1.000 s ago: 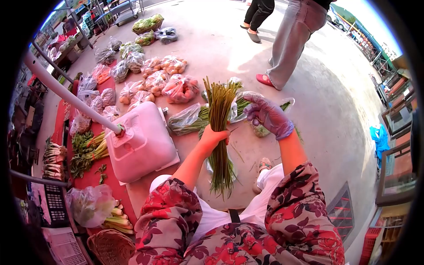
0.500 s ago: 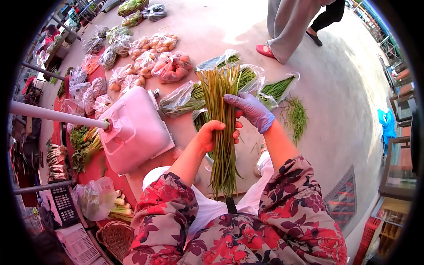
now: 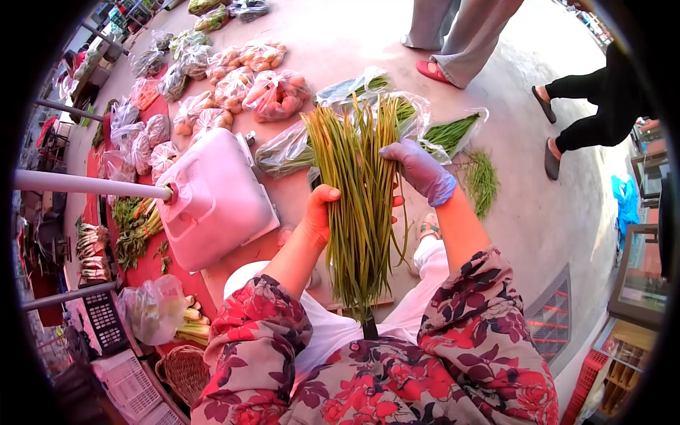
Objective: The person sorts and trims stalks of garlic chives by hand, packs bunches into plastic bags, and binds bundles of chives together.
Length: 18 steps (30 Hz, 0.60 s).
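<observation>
In front of me I hold upright a loose bunch of long green stalks [image 3: 354, 212], chive-like and yellowish at the top ends. My left hand [image 3: 321, 214], bare, grips the bunch around its middle. Its thumb is in front and its fingertips show past the far side. My right hand [image 3: 423, 171], in a thin purple glove, is closed at the right edge of the upper stalks; some fingers are hidden behind them. Beyond the bunch lie clear plastic bags of similar greens [image 3: 283, 152]. Loose green stalks [image 3: 480, 183] lie on the ground to the right.
A pink-looking plastic jug [image 3: 216, 202] with a pole in its top stands to the left. Bagged vegetables [image 3: 276, 95] cover the ground behind it. A wicker basket [image 3: 185, 372] sits lower left. Two people's legs [image 3: 474, 39] show at upper right. A floor grate [image 3: 551, 319] is at right.
The bunch has spread wider, its stalks fanning apart between my hands. My right hand has moved slightly right. A person in black trousers has stepped further right and nearer.
</observation>
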Motion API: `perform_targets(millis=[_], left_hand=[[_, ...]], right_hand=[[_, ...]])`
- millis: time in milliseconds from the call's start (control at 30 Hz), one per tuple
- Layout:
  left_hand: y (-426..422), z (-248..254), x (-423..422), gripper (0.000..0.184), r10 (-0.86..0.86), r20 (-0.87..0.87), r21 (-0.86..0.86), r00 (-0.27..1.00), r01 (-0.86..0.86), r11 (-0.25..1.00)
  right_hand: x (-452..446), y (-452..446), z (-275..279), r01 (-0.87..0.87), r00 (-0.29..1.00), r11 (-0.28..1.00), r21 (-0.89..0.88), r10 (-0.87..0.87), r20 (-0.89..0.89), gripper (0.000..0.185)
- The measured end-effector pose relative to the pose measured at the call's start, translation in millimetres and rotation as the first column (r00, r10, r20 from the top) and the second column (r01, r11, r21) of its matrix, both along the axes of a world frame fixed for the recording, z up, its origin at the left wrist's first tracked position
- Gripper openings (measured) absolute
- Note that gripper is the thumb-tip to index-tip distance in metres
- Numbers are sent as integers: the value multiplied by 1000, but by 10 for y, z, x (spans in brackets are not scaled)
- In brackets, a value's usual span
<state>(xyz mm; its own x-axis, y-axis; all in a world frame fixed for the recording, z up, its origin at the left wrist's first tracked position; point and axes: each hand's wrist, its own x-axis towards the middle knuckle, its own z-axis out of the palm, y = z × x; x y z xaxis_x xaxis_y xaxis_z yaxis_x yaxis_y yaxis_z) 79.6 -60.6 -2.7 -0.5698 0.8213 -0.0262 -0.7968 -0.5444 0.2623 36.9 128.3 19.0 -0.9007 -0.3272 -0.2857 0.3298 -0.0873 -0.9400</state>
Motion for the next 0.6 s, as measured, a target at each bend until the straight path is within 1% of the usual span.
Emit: perform_targets(millis=[33, 133, 167, 267, 300, 400, 433, 467, 533, 567, 600], left_hand=[[5, -23, -13, 85, -18, -11, -1, 1000, 18, 1000], [-2, -72, -14, 81, 3, -46, 50, 999, -1, 999], [-13, -83, -13, 79, -10, -30, 60, 1000, 12, 998], [-59, -107, -24, 73, -51, 18, 92, 999, 49, 995], [-69, -164, -20, 72, -35, 31, 53, 999, 33, 998], [-31, -238, -42, 64, -24, 36, 207, 999, 16, 978], [-35, -194, -19, 60, 26, 61, 69, 998, -30, 997], [-35, -168, -24, 59, 38, 34, 20, 999, -39, 999], [-40, -128, -71, 56, 61, -24, -78, 998, -63, 995], [-42, -84, -69, 55, 85, -8, -145, 996, -85, 986], [-45, -86, -70, 55, 90, -29, -210, 996, -94, 973]], right_hand=[[-5, -30, -26, -23, 1000, 999, -24, 23, 10, 31], [90, -141, 82, 12, 1000, 1000, 4, -12, -12, 35], [115, -169, -9, 28, 999, 1000, -5, -28, 23, 44], [169, -252, 109, -14, 974, 998, 69, 29, -224, 58], [152, -246, 88, -34, 975, 996, 78, 50, -215, 64], [135, -206, 146, -83, 989, 984, 160, 101, -110, 65], [140, -207, 178, -35, 992, 985, 170, 55, -115, 68], [115, -188, 106, 94, 984, 961, 259, -49, -174, 68], [43, -166, -16, 347, 921, 847, 402, -226, -318, 67], [46, -126, -41, 460, 863, 772, 439, -271, -427, 61], [74, -149, 32, 428, 868, 828, 362, -265, -420, 57]])
